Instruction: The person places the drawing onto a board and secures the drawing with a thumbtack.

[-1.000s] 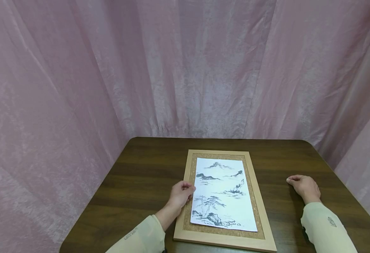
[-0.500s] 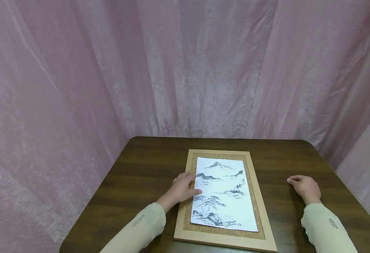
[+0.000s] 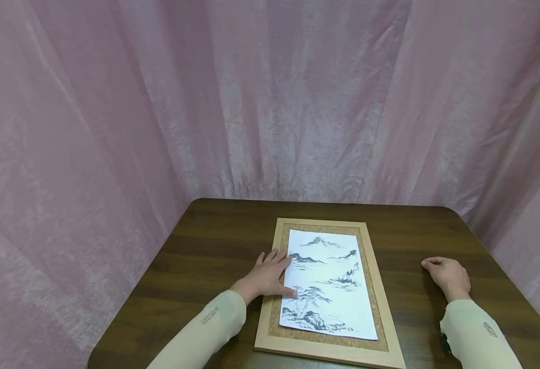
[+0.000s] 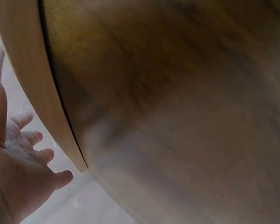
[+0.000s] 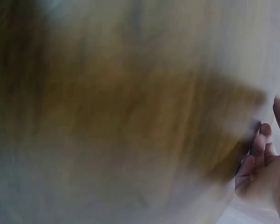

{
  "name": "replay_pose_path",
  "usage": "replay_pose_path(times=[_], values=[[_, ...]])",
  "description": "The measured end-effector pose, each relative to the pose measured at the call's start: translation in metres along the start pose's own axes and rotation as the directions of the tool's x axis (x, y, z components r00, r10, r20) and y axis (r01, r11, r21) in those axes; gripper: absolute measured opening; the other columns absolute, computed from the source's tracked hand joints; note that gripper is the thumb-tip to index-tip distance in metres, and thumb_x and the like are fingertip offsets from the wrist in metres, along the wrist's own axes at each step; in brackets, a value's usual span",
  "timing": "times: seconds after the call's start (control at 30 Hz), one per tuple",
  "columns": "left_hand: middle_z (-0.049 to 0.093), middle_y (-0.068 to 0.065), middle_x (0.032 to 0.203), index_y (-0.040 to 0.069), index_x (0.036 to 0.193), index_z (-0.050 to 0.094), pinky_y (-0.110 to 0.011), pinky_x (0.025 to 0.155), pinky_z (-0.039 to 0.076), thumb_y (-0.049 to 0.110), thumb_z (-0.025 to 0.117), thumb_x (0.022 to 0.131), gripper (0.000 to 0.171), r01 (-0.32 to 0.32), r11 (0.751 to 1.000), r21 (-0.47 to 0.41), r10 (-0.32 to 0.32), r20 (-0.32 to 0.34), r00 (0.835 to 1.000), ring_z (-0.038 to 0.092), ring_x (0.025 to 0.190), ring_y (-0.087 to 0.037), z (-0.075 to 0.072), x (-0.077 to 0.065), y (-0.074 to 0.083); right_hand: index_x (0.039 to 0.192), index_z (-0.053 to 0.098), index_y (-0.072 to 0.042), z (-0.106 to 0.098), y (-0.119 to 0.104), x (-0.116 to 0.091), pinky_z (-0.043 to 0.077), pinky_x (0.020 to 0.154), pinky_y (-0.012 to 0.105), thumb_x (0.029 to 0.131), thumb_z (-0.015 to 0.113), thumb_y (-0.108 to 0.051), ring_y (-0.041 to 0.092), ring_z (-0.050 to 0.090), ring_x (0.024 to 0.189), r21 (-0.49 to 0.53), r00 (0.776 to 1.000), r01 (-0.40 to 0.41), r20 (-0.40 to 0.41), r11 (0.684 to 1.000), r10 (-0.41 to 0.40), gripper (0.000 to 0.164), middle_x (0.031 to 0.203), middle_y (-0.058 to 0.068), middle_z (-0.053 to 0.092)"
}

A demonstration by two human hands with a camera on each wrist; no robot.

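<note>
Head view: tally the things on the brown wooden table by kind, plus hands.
Cork-backed pale rectangular wooden frame: 1
White rectangular paper sheet printed with a grey landscape: 1
Bare hands, left hand and right hand: 2
Total: 4

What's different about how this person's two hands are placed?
The left hand has its fingers spread, while the right hand has its fingers loosely curled. The left hand lies over the left side of the wooden frame, thumb over the landscape sheet; the right hand is apart from both, at the table to the frame's right. Both are bare, come out of pale sleeves and visibly grip nothing.
</note>
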State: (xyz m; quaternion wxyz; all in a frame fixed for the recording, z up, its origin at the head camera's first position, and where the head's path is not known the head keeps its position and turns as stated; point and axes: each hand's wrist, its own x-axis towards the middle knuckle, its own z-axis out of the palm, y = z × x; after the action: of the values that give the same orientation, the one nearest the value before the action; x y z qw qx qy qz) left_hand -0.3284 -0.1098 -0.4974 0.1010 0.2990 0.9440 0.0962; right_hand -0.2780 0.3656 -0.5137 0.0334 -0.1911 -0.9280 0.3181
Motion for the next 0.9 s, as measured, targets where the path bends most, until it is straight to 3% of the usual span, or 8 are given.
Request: replay_pose_path(times=[0.4,0.6,0.77,0.9], values=[[0.016,-0.003,0.165,0.019,0.159,0.027,-0.061,0.116,0.010,0.082,0.060,0.075,0.109,0.037,0.999,0.004,-0.037,0.052,0.998,0.007,0.152,-0.027,0.003,0.001,-0.002,0.107,0.073,0.003,0.013,-0.021,0.006,0.040,0.086,0.057,0.097,0.060,-0.030,0.049,0.053,0.106,0.101,0.994,0.052,-0.097,0.994,-0.042,0.037,0.118,0.028,0.064],[0.015,-0.002,0.165,0.019,0.159,0.026,-0.061,0.116,0.012,0.081,0.060,0.075,0.110,0.045,0.999,-0.001,-0.045,0.064,0.997,0.006,0.152,-0.026,0.001,0.000,-0.001,0.107,0.073,0.001,0.023,-0.044,0.011,0.046,0.068,0.040,0.097,0.062,-0.029,0.030,0.065,0.084,0.182,0.992,0.056,-0.124,0.982,-0.034,0.033,0.098,0.018,0.072],[0.015,-0.002,0.165,0.019,0.159,0.027,-0.061,0.116,0.013,0.081,0.061,0.076,0.109,0.045,0.999,-0.004,-0.045,0.063,0.997,0.006,0.152,-0.026,0.001,0.001,-0.002,0.118,0.071,-0.002,0.029,-0.063,0.014,0.048,0.064,0.031,0.099,0.061,-0.028,0.015,0.068,0.075,0.264,0.993,0.063,-0.113,0.962,-0.034,0.034,0.110,0.019,0.070],[0.014,-0.002,0.165,0.019,0.159,0.026,-0.060,0.116,0.013,0.080,0.061,0.076,0.109,0.046,0.999,-0.010,-0.045,0.070,0.997,0.005,0.152,-0.025,0.001,0.002,-0.002,0.126,0.068,-0.003,0.033,-0.076,0.014,0.048,0.068,0.030,0.100,0.059,-0.027,0.016,0.068,0.081,0.329,0.996,0.048,-0.086,0.943,-0.021,0.036,0.120,0.020,0.067]])
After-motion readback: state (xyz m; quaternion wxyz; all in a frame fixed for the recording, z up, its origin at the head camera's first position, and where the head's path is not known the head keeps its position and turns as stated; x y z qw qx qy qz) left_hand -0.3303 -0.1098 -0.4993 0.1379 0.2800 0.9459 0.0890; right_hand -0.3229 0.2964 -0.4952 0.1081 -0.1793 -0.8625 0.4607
